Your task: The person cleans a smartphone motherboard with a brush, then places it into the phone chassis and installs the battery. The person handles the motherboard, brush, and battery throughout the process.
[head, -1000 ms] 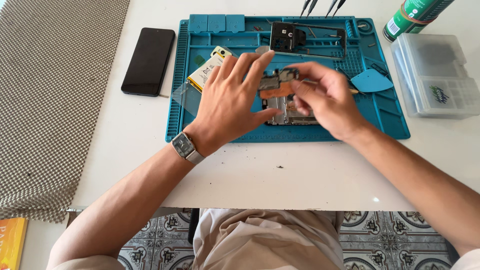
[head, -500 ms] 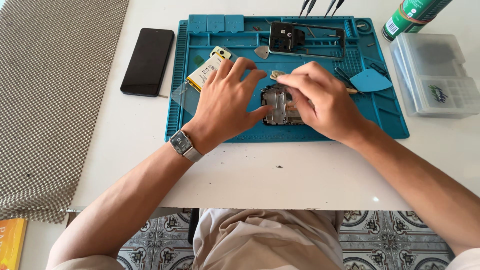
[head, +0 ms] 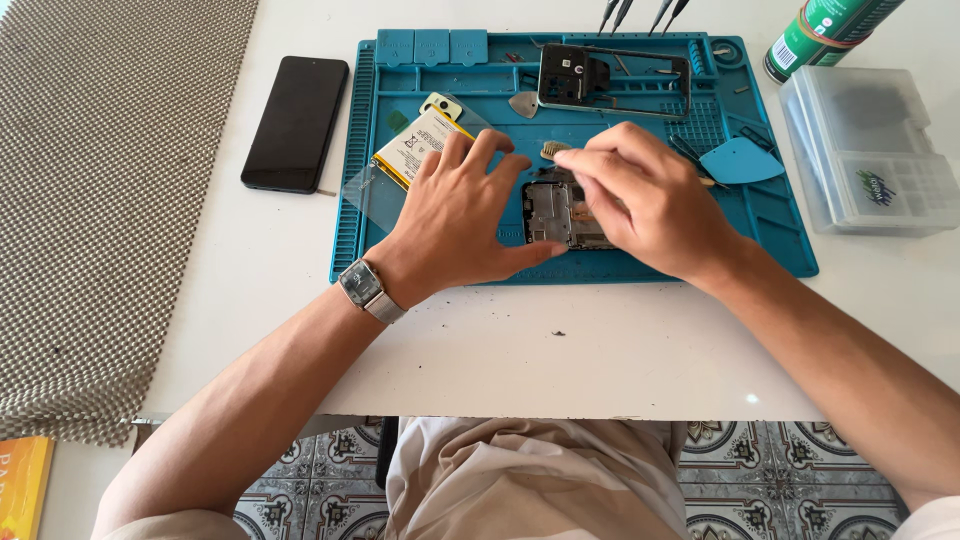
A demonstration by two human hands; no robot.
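A blue repair mat (head: 420, 255) lies on the white table. In its middle sits an opened phone body (head: 553, 212) with bare metal shields. My left hand (head: 455, 220), a watch on its wrist, lies flat beside the phone body and steadies its left edge with the thumb. My right hand (head: 645, 205) hovers over the phone body's right side, fingertips pinched on a small brownish part (head: 553, 150) at its top edge. A yellow-edged battery (head: 415, 145) rests just beyond my left fingers.
A black phone (head: 296, 122) lies left of the mat. A phone frame (head: 612, 80), picks (head: 740, 160) and tool tips lie on the mat's far side. A green can (head: 825, 32) and clear plastic box (head: 868, 150) stand right. A grey mesh mat (head: 100, 200) covers the table's left.
My right hand has lifted a small part off the phone body and carried it toward the body's top edge. My left hand has slid slightly left, uncovering the metal shields.
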